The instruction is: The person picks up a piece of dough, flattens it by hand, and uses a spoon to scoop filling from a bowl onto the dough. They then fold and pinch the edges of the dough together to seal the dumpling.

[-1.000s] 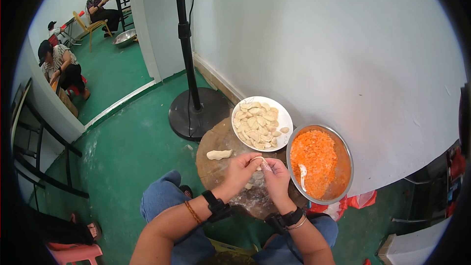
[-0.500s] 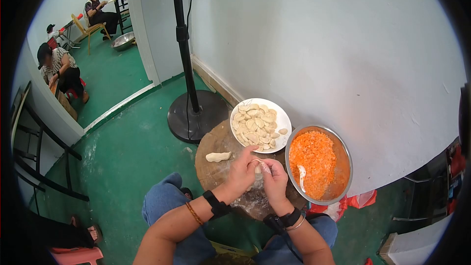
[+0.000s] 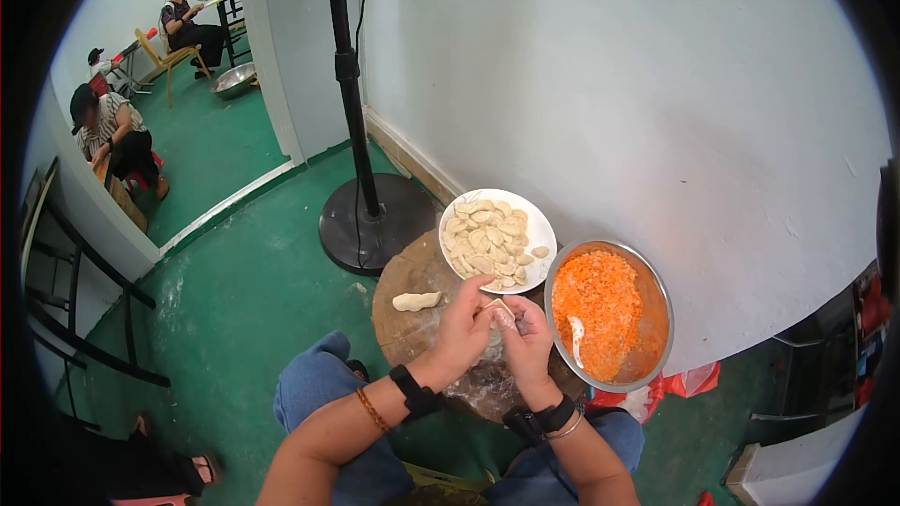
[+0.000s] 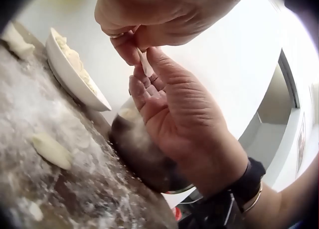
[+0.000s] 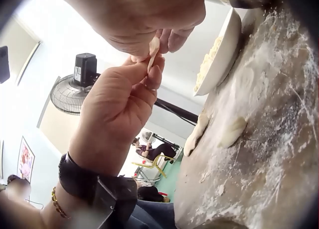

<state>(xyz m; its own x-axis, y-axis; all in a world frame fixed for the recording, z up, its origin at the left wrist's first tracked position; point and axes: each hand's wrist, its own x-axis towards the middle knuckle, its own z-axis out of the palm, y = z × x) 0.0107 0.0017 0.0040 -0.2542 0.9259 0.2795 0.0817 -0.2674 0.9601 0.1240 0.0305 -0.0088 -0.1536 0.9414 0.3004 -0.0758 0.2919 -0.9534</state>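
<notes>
Close over the floury round wooden board, both hands meet at a small dumpling. My left hand pinches one side of it between thumb and fingers, the index finger lifted in the head view. On the other side, my right hand pinches its edge. Seen from the right wrist, the dumpling is a thin pale fold of dough; the fingers hide most of it. A dough roll lies left of the hands, and a smaller dough piece rests below them on the board.
A white plate of folded dumplings stands at the board's back. Right of it is a metal bowl of orange chopped filling with a white spoon. A fan base stands behind, beside the wall. Other people sit beyond the doorway.
My left index finger has lifted away from the dumpling. The dumpling has turned between my fingertips, showing a flatter pale face. At far left, a sandalled foot has shifted right.
</notes>
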